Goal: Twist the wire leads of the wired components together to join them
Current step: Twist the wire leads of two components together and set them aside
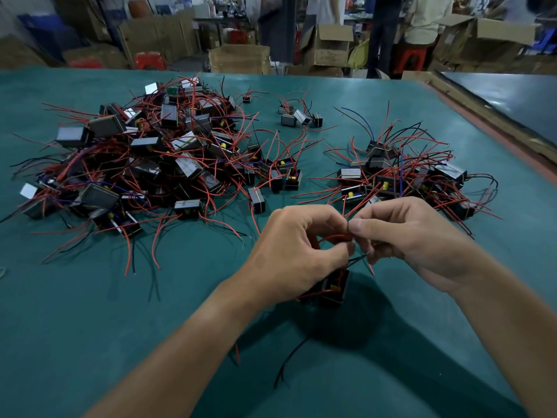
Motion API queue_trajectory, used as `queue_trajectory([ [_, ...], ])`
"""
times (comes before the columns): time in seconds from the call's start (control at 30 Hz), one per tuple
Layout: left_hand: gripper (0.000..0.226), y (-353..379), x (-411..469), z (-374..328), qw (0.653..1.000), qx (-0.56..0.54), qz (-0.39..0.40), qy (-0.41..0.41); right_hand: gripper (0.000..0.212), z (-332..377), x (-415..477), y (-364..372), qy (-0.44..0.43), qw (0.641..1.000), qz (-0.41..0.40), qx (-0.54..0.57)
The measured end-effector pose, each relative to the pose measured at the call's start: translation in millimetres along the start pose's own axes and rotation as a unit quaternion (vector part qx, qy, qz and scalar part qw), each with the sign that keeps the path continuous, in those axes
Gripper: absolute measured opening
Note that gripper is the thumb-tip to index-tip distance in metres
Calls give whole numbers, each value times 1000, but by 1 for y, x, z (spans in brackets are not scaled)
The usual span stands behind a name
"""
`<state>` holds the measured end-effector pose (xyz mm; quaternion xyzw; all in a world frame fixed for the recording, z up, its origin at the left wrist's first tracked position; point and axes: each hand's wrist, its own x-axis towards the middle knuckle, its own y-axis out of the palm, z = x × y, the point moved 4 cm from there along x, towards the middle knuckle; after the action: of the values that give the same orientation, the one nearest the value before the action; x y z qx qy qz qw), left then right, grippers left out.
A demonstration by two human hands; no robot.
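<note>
Hands: left hand (297,245) and right hand (404,236) each pinch the red wire leads (333,237).
Place: midway along the table (90,297) near edge; black component (334,289) just below.
Handling: probably light and floppy; best pinched near the tips.

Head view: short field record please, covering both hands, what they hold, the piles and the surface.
left hand: pinches the red wire leads
right hand: pinches the same wire leads
component: black, just below the hands
large pile: wired components, far left
smaller pile: beyond the right hand
surface: green mat
</note>
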<state>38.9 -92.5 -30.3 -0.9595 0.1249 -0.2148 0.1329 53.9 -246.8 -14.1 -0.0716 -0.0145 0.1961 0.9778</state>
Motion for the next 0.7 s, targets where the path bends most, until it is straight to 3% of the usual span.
queue_trajectory([
  [0.2,10,-1,0,1,999,-20,-3,-38,44,-1,1,-1,-5,1000,-16,3],
  [0.43,8,-4,0,-6,999,33,-20,9,57,-4,2,-3,11,1000,-1,11],
  [0.57,11,-5,1,-3,999,40,-24,7,17,2,3,-1,-77,994,-58,-42],
  [0.7,10,-5,2,3,999,20,-24,-20,13,8,1,1,-146,975,-67,-157],
])
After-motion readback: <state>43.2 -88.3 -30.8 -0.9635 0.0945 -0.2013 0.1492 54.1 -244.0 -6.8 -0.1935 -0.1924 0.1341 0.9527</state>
